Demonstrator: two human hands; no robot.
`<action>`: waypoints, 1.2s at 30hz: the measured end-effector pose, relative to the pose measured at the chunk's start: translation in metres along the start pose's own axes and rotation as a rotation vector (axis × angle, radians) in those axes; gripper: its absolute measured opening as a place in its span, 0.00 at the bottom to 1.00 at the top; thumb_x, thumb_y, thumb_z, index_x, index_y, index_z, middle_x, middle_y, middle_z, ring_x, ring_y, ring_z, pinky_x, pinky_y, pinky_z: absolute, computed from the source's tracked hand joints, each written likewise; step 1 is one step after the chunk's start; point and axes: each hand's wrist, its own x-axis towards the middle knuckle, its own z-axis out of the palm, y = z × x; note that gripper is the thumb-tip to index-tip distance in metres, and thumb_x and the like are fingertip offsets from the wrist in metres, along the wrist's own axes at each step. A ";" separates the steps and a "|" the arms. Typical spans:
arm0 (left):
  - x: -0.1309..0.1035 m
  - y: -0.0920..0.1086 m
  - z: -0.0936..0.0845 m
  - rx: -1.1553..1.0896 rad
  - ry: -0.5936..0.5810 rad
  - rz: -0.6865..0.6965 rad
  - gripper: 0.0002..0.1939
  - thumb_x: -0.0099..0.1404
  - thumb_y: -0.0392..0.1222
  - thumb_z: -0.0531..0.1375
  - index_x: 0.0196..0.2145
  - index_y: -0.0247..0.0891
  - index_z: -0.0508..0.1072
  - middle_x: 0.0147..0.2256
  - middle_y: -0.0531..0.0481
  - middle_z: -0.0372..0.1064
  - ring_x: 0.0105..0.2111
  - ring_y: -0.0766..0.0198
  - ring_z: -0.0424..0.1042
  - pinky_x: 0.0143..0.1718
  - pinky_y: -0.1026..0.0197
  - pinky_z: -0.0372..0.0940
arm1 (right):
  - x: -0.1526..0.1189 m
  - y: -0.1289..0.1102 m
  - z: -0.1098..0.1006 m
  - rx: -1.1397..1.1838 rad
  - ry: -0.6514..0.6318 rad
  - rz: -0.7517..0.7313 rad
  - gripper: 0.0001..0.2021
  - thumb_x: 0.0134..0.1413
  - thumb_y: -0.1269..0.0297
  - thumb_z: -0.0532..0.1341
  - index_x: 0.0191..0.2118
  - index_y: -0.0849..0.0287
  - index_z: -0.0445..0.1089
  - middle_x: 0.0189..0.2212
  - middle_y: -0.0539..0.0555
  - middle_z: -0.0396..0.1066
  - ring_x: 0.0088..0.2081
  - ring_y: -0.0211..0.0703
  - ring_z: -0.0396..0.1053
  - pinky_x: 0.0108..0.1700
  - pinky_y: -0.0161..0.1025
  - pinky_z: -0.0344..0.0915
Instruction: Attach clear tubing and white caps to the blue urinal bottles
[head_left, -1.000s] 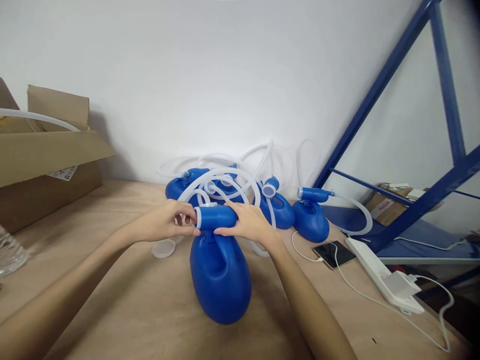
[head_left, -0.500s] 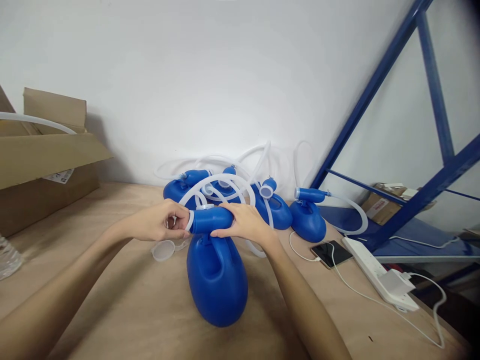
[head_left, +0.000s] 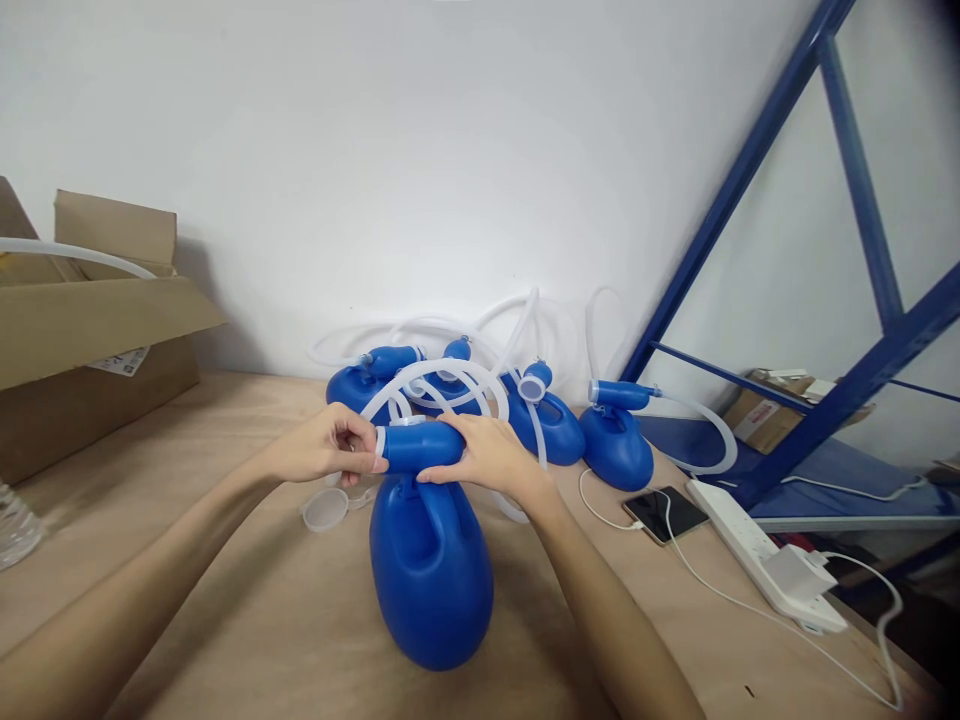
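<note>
A blue plastic urinal bottle [head_left: 435, 600] stands on the table in front of me, its tubular blue head [head_left: 421, 447] lying crosswise on top. My left hand [head_left: 341, 445] pinches the white ring [head_left: 380, 446] at the left end of that head. Around the head's right end wraps my right hand [head_left: 480, 452], thumb along its near side. Coils of white hose [head_left: 442, 370] rise just behind the hands. A translucent round cap [head_left: 325, 510] lies on the table below my left hand.
Several more blue urinal bottles [head_left: 616, 450] with hoses stand along the wall. An open cardboard box [head_left: 97, 390] is at left, beside a clear plastic item [head_left: 16, 530]. At right lie a phone [head_left: 666, 515], a power strip [head_left: 739, 540] and cables, before a blue metal rack [head_left: 720, 220].
Both hands keep their hold on the bottle's head, with my left fingers shifted slightly at the ring. The whole view has moved a little.
</note>
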 end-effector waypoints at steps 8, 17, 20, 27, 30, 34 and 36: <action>0.010 0.010 0.020 -0.476 0.380 -0.257 0.15 0.43 0.45 0.76 0.16 0.35 0.76 0.16 0.49 0.69 0.17 0.69 0.65 0.20 0.68 0.64 | -0.001 0.001 0.002 -0.025 0.019 0.038 0.39 0.47 0.25 0.64 0.55 0.50 0.73 0.47 0.57 0.80 0.47 0.61 0.77 0.45 0.48 0.67; 0.008 0.010 0.016 -0.402 0.511 -0.309 0.18 0.40 0.50 0.74 0.18 0.35 0.73 0.19 0.49 0.70 0.19 0.67 0.66 0.21 0.66 0.64 | -0.001 -0.001 -0.001 -0.004 0.006 -0.013 0.37 0.48 0.29 0.68 0.56 0.50 0.74 0.47 0.56 0.80 0.47 0.59 0.77 0.46 0.47 0.67; 0.005 0.009 0.008 -0.156 0.544 -0.317 0.20 0.42 0.55 0.72 0.17 0.38 0.71 0.18 0.49 0.69 0.21 0.63 0.69 0.23 0.64 0.65 | -0.003 -0.004 -0.004 0.015 -0.015 -0.035 0.38 0.48 0.30 0.69 0.59 0.49 0.73 0.48 0.56 0.79 0.49 0.59 0.76 0.50 0.48 0.67; -0.005 -0.009 0.001 0.672 0.106 -0.418 0.11 0.53 0.50 0.62 0.22 0.40 0.72 0.26 0.45 0.76 0.28 0.53 0.74 0.27 0.59 0.63 | -0.006 0.000 -0.013 0.157 -0.120 -0.071 0.41 0.55 0.36 0.68 0.69 0.49 0.62 0.63 0.60 0.68 0.60 0.61 0.69 0.59 0.55 0.66; -0.004 -0.025 0.002 0.826 0.098 -0.427 0.07 0.49 0.45 0.63 0.22 0.40 0.72 0.29 0.43 0.76 0.30 0.50 0.75 0.27 0.58 0.61 | -0.009 0.012 -0.022 0.315 -0.149 -0.079 0.37 0.67 0.42 0.61 0.74 0.50 0.53 0.69 0.61 0.61 0.66 0.56 0.64 0.63 0.53 0.66; -0.002 -0.034 0.002 0.822 0.048 -0.478 0.09 0.45 0.45 0.66 0.25 0.39 0.76 0.31 0.41 0.77 0.32 0.45 0.76 0.28 0.56 0.64 | -0.014 0.024 -0.036 0.344 -0.161 -0.062 0.27 0.72 0.51 0.57 0.71 0.50 0.61 0.63 0.57 0.70 0.63 0.52 0.69 0.63 0.50 0.66; -0.003 -0.029 0.001 0.783 0.039 -0.441 0.18 0.49 0.50 0.67 0.37 0.40 0.81 0.37 0.40 0.78 0.37 0.44 0.78 0.33 0.55 0.67 | -0.015 0.027 -0.041 0.336 -0.166 -0.044 0.22 0.72 0.53 0.58 0.66 0.51 0.68 0.60 0.55 0.74 0.60 0.52 0.72 0.62 0.49 0.67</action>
